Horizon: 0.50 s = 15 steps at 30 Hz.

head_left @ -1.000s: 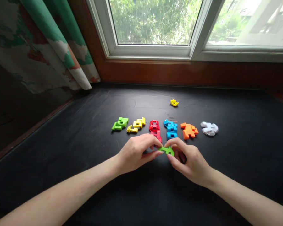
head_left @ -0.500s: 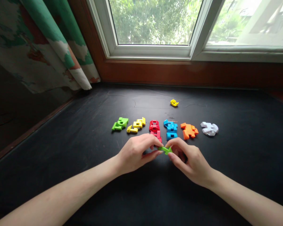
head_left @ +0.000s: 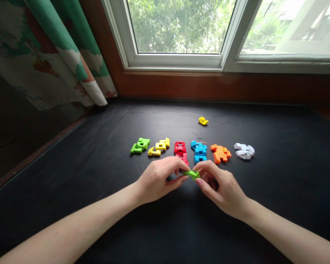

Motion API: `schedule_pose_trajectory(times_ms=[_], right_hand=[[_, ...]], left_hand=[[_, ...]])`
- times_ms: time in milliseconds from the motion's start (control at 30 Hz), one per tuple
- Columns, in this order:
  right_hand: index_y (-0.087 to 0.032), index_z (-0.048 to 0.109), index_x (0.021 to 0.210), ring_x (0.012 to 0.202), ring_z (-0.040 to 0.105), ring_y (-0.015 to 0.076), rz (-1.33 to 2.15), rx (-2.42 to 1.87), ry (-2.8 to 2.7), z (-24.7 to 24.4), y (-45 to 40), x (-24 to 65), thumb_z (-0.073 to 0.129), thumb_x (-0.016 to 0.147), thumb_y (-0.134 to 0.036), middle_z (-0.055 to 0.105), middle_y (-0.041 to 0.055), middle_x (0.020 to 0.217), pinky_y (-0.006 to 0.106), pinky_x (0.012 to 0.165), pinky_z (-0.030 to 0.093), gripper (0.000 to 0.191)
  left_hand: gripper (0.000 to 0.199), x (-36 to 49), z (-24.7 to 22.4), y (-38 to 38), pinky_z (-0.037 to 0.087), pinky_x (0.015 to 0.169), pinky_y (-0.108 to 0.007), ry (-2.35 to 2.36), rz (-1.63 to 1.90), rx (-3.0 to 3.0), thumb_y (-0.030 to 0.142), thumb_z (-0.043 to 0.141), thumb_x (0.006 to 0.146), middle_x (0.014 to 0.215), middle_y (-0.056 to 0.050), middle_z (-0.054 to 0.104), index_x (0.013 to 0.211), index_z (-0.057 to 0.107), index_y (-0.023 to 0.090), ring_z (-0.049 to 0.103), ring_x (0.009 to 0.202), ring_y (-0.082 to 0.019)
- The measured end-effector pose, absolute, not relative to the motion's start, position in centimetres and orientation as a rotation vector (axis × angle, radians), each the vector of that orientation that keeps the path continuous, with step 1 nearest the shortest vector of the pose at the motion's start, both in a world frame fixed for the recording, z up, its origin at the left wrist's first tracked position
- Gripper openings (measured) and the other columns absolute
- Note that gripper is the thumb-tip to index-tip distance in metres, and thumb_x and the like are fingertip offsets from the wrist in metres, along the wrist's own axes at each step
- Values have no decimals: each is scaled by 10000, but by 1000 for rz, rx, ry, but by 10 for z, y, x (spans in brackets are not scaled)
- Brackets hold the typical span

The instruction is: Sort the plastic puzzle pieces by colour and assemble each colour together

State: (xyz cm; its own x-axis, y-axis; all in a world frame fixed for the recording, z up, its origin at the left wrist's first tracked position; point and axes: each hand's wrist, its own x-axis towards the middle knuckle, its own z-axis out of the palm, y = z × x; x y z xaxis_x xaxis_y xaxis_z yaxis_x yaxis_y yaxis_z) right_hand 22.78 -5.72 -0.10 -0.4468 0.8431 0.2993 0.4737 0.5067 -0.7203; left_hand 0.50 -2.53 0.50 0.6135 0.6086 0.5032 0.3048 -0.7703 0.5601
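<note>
A small green piece is pinched between my two hands above the black surface. My left hand grips its left end with thumb and forefinger. On its right end are the fingertips of my right hand. Just beyond the hands lie red pieces, partly hidden by my left hand, and blue pieces. Yellow pieces and green pieces are to the left. Orange pieces and white pieces are to the right.
A lone yellow piece lies farther back on the black table. Behind the table is a window with a white frame. A patterned curtain hangs at the back left, touching the table's corner.
The green piece between my fingertips has tilted and shifted very slightly to the left. Both hands keep nearly the same place, and the pieces on the table have not moved.
</note>
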Motion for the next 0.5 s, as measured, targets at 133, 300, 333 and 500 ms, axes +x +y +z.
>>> schedule_pose_trajectory(times_ms=[133,300,333,500], right_hand=[[-202,521,1032,482,497,93,704,-1081,-2097,0,-57,226,515,923,-199,521,-63,637,194,496,397,109],[-202,528,1019,475,493,90,688,-1090,-2098,0,-56,225,520,916,-197,519,-63,636,193,490,395,103],[-202,530,1019,474,492,90,686,-1092,-2097,0,-56,225,520,917,-198,519,-62,638,193,490,396,103],[-204,533,1013,481,496,94,681,-1097,-2100,-1,-56,225,522,917,-205,512,-63,623,194,499,405,96]], left_hand=[[109,5,5,-26,492,669,-202,759,931,2413,137,591,905,864,-23,656,1013,605,150,583,709,-110],[117,5,8,-26,485,667,-207,771,906,2418,142,591,901,863,-27,654,1017,600,139,576,708,-114],[119,5,8,-26,484,666,-208,774,901,2420,145,589,901,866,-28,655,1019,599,137,576,707,-114],[134,4,9,-27,490,666,-219,783,886,2428,177,575,910,876,-39,662,1035,597,133,582,708,-123]])
